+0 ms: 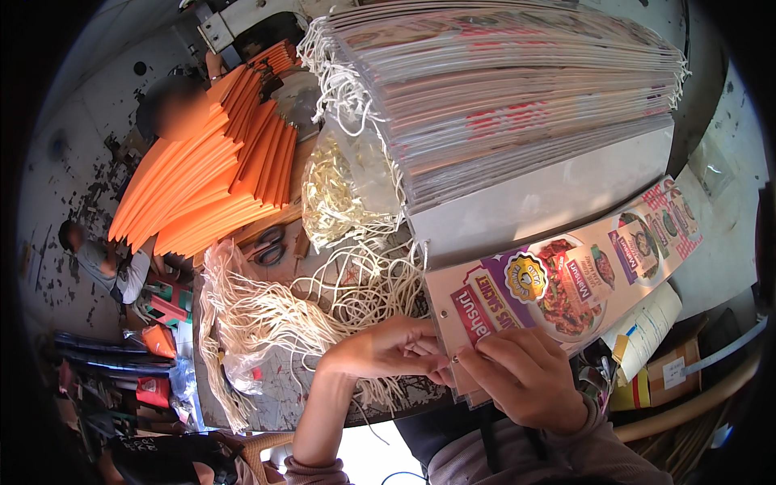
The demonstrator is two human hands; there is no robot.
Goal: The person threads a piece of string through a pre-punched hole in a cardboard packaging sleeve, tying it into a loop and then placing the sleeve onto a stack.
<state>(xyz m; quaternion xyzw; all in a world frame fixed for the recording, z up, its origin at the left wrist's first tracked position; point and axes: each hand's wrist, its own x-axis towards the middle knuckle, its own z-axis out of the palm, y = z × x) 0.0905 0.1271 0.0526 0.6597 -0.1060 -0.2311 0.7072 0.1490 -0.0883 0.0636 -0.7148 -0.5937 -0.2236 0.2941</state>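
Observation:
A long printed plastic-covered hanging card with food pictures slants in front of me, its near left end over my lap. My right hand lies on that end, its fingers curled over the surface and the edge gripped. Beside the card's left edge, close to a small corner hole, my left hand is closed, fingertips pressed together. What is between them, perhaps a cord, is too hidden to make out. Loose cream cords lie in a tangle just beyond my left wrist.
Behind the card rises a tall stack of similar cards with white cord loops. Left of it are a clear bag of small gold pieces, black-handled scissors, a cord bundle and fanned orange sheets. A person sits far left.

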